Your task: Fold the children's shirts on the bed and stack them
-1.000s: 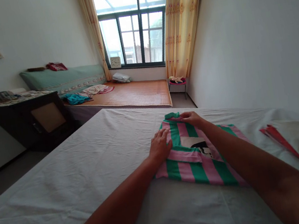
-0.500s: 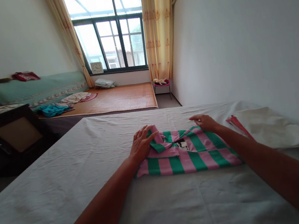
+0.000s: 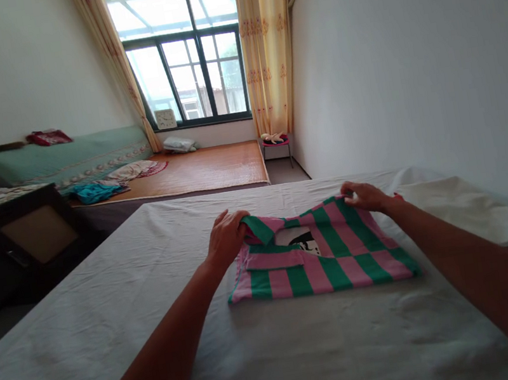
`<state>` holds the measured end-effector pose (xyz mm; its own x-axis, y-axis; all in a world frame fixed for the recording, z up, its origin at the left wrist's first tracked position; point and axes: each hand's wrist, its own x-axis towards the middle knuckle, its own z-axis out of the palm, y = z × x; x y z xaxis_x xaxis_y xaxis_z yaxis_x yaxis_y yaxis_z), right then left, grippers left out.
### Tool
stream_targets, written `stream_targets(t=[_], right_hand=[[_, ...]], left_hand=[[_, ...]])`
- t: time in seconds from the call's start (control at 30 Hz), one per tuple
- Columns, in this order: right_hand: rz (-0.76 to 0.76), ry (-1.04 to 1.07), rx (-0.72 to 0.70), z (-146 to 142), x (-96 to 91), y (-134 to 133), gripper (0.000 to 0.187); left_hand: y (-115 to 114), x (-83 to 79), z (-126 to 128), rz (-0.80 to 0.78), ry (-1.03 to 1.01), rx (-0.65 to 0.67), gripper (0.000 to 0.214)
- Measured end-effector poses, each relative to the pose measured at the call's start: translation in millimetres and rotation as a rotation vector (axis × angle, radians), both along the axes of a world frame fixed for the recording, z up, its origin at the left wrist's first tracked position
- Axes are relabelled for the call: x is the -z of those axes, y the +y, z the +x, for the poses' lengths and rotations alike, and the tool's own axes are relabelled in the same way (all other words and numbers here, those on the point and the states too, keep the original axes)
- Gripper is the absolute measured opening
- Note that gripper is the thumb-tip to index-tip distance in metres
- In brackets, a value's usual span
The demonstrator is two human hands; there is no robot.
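A pink and green striped shirt [image 3: 334, 270], folded into a rough rectangle, lies on the white sheet in front of me. Its collar and a black-and-white patch show near the middle. My left hand [image 3: 228, 236] grips the far left part by the collar, thumb and fingers closed on the cloth. At the far right corner my right hand [image 3: 365, 197] pinches the shirt's edge and holds it slightly raised. The far edge sags a little between the two hands.
The white sheet [image 3: 110, 315] covers the table under the shirt. A cream cloth [image 3: 464, 211] lies at the right by the wall. Beyond are a bed with a woven mat [image 3: 211, 164], a dark cabinet [image 3: 33, 231] at left and a small stool [image 3: 275, 141].
My right hand has moved right and now pinches the shirt's far corner. The left hand has shifted slightly left. The shirt's far edge is lifted and spread wider.
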<state>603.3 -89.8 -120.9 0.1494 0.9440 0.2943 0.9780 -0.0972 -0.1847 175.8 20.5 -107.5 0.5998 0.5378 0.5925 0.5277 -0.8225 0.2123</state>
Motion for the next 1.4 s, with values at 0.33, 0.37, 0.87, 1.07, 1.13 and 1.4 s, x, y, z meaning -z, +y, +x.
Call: stream_targets(t=[0.33, 0.37, 0.87, 1.07, 1.13, 1.4], right_hand=[[-0.254, 0.258, -0.187, -10, 15.4, -93, 0.028], [-0.274, 0.257, -0.183, -12, 16.8, -97, 0.031], [-0.045, -0.019, -0.752, -215, -0.5, -75, 0.028], [-0.001, 0.366, -0.589, -216, 13.7, -60, 0.017], [0.009, 0.59, -0.456, -213, 17.6, -51, 0.021], [-0.058, 1.177, -0.112, -219, 26.9, -26, 0.019]], left_hand=[[-31, -37.9, -11, -0.614, 0.62, 0.573, 0.038], [-28, -36.8, -14, -0.683, 0.654, 0.609, 0.044], [2, -12.0, -31, -0.576, 0.665, 0.714, 0.046], [6, -6.5, -32, -0.559, 0.68, 0.726, 0.04], [6, -4.4, -31, -0.549, 0.674, 0.715, 0.04], [-4, -7.7, -26, -0.619, 0.581, 0.56, 0.027]])
